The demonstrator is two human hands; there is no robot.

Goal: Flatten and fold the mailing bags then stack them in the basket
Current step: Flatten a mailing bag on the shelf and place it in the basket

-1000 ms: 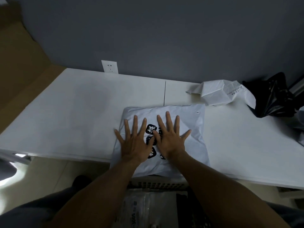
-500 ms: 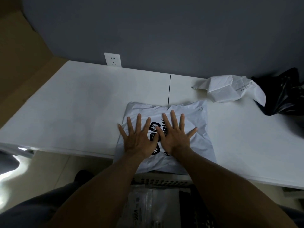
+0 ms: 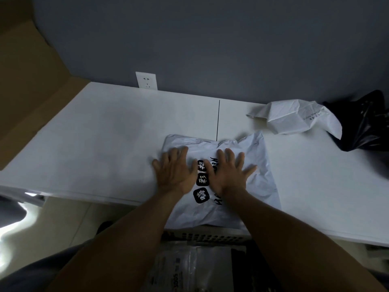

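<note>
two flat hands pressing one white mailing bag on the table

nearest me, one slotted basket [image 3: 206,236] is sitting below the table edge, with a clear packet [image 3: 185,268] lying in it. just beyond, one printed white mailing bag [image 3: 259,186] is lying on the white table [image 3: 105,133], its near end hanging over the edge. i am watching the left hand [image 3: 175,171] and right hand [image 3: 229,173] pressing on it side by side, fingers straight and spread, gripping nothing. farther right, two more bags are lying together: one crumpled white bag [image 3: 294,116], one black bag [image 3: 364,127]. one wall socket [image 3: 146,80] is showing behind.
</note>
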